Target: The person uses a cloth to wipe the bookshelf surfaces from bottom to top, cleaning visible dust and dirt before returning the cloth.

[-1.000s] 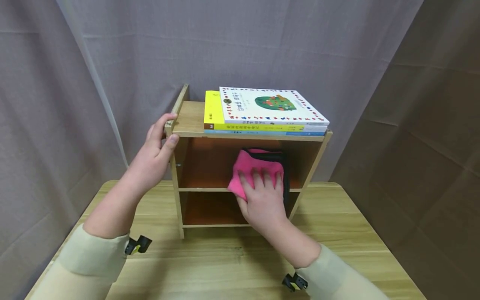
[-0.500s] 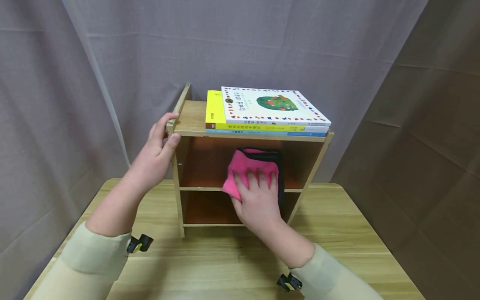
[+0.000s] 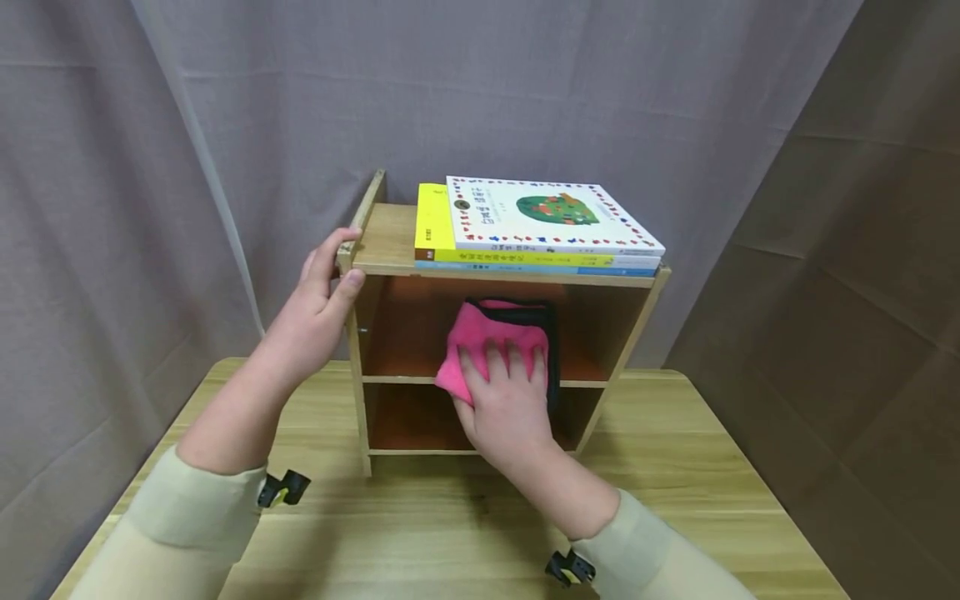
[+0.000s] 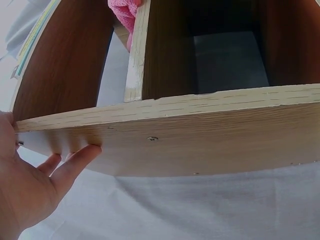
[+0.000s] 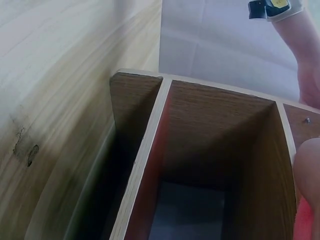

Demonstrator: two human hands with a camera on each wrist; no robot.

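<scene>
A small wooden bookshelf [image 3: 495,276] stands upright on the table. My left hand [image 3: 311,300] holds its upper left side panel, thumb at the front edge. In the left wrist view, that hand's fingers [image 4: 80,162] lie against the panel's outer face. My right hand [image 3: 510,412] reaches to the middle shelf, its spread fingers pressing a folded pink cloth [image 3: 465,333] with black edging. The right thumb lies near the cloth's lower left edge; its tip is hard to make out. Little of the cloth [image 5: 303,220] shows in the right wrist view.
Several picture books [image 3: 555,217] are stacked on the bookshelf's top board, towards the right. The wooden table [image 3: 420,533] extends in front and to both sides. A grey curtain [image 3: 525,92] hangs close behind, with a darker one [image 3: 840,275] at the right.
My right hand and the pink cloth have slid left along the middle shelf. The left hand stays at the upper left side panel. The whole scene shifts slightly in view.
</scene>
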